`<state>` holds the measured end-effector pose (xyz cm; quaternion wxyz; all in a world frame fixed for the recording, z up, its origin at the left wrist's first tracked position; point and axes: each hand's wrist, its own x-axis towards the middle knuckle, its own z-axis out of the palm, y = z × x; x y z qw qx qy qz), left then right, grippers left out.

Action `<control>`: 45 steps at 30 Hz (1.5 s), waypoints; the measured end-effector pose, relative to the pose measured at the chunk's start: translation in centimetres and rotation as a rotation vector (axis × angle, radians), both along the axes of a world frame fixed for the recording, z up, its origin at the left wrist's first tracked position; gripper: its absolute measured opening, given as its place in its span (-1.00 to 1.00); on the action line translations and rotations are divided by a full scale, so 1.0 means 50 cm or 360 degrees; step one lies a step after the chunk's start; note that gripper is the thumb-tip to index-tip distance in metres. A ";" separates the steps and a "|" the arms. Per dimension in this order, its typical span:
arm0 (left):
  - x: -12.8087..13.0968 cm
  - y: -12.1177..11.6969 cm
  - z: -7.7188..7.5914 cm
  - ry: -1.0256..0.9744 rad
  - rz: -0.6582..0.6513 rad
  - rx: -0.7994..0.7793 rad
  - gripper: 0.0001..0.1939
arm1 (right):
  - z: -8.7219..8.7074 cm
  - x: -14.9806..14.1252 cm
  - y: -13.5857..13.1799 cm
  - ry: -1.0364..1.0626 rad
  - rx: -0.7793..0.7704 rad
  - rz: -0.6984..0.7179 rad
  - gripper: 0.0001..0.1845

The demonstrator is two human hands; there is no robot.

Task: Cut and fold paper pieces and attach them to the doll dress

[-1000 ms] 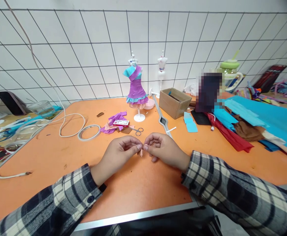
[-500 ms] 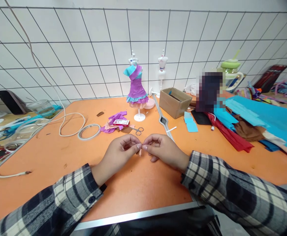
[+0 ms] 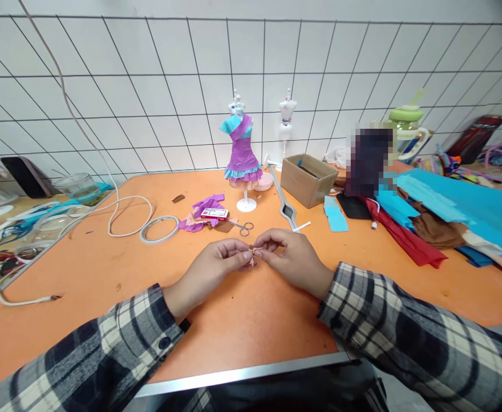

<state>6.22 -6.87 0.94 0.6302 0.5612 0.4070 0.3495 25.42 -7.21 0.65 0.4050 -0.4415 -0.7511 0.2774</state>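
Note:
My left hand [image 3: 216, 266] and my right hand [image 3: 297, 257] meet over the middle of the table, thumb and fingers pinched. Between the fingertips is a small peach strip [image 3: 252, 261], thin and folded or twisted, with an end hanging below; it looks like crepe paper, and its exact shape is too small to make out. Just beyond the hands lie small scissors [image 3: 246, 229], a red and white box [image 3: 214, 214] and purple crumpled pieces [image 3: 193, 225]. Behind them stands a small dress form wearing a purple and blue ruffled dress [image 3: 242, 151].
A roll of tape [image 3: 159, 230] and a white cable [image 3: 119, 200] lie at left. A cardboard box [image 3: 308, 182], a bare mannequin [image 3: 287, 111] and a light-blue piece [image 3: 335, 214] are to the right, beside a red cloth-like strip [image 3: 409, 243]. The orange table [image 3: 233, 337] has a metal edge.
The right fingertips have drawn slightly away from the left ones, showing more of the peach strip between them. The whole view has shifted a little.

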 end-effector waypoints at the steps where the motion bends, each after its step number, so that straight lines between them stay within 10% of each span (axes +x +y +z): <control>1: 0.001 0.000 0.000 0.0021 0.0029 0.0021 -0.80 | 0.000 0.000 -0.001 -0.0015 0.0006 0.0026 -0.95; 8: 0.001 -0.002 0.005 -0.0059 0.0008 -0.0197 -0.80 | 0.006 0.008 -0.008 -0.0202 0.0186 0.0132 -0.91; 17: 0.001 0.000 0.006 0.0394 -0.0143 0.0303 -0.82 | 0.002 0.010 0.005 -0.0199 -0.0131 0.0092 -0.92; 23: 0.004 0.002 0.001 0.0240 0.0031 0.0143 -0.41 | 0.004 0.005 0.003 0.0050 -0.0364 -0.0080 -0.85; 28: 0.006 0.000 -0.001 0.0360 0.0010 0.0178 -0.71 | 0.003 -0.001 -0.001 0.0102 -0.0356 -0.0010 -0.87; 45: 0.001 0.003 0.009 0.0362 -0.0025 0.0310 -0.73 | 0.001 0.003 -0.004 -0.0026 -0.0237 0.0000 -0.83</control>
